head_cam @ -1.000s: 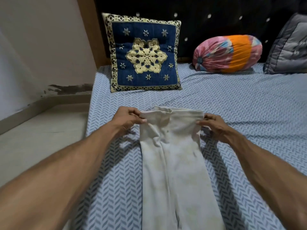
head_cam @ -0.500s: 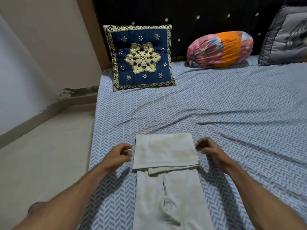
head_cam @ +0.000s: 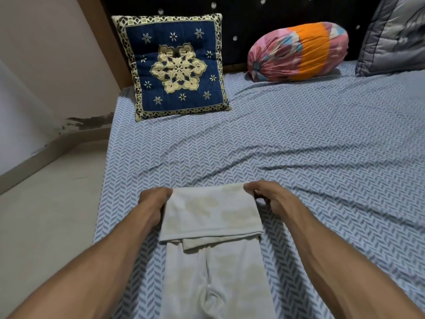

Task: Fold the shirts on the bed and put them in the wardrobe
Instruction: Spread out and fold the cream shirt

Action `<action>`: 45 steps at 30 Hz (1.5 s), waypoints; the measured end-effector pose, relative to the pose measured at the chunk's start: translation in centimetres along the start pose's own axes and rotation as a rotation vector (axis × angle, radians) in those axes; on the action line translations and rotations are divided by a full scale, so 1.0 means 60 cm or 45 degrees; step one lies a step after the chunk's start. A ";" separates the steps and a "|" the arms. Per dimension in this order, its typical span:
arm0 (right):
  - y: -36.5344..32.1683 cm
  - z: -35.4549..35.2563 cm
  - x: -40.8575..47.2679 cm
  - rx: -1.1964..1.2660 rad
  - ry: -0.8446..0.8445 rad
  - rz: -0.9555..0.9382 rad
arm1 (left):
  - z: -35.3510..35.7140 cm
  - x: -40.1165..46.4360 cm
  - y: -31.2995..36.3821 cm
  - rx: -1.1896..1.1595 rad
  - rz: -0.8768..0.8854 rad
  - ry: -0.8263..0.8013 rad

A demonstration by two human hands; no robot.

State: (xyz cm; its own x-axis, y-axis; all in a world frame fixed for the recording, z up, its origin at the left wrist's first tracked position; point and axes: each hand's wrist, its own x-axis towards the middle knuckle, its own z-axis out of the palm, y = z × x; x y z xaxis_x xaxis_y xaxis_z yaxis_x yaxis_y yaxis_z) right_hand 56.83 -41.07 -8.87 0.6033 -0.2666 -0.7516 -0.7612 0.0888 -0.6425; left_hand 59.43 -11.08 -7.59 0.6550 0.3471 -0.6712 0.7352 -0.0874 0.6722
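Note:
A pale grey-white shirt (head_cam: 213, 261) with faint yellowish marks lies as a long narrow strip on the bed (head_cam: 322, 157). Its far end is folded back toward me, making a doubled flap. My left hand (head_cam: 153, 203) grips the left corner of that fold, fingers tucked under the cloth. My right hand (head_cam: 268, 195) pinches the right corner of the fold, thumb on top. The near end of the shirt runs out of the bottom of the view.
A blue and gold embroidered cushion (head_cam: 174, 65) leans at the head of the bed. A pink and orange bolster (head_cam: 299, 51) and a grey pillow (head_cam: 395, 35) lie to its right. The bed's left edge drops to a bare floor (head_cam: 46, 215).
Both hands brought the shirt's far end toward me and laid it over the strip. They then took hold of the new fold's far corners. The view tilted down.

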 end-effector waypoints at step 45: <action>0.172 -0.071 -0.276 -0.471 -0.107 -0.805 | -0.200 -0.222 -0.158 0.194 0.488 -0.375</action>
State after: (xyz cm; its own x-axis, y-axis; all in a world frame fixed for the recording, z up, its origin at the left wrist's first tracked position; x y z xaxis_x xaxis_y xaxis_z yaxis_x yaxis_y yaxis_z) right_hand 37.95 -39.80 -2.43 0.9584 -0.0841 -0.2726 -0.2834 -0.3911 -0.8756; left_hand 41.64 -3.67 -1.23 0.8883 -0.0126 -0.4592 0.4347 -0.2999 0.8492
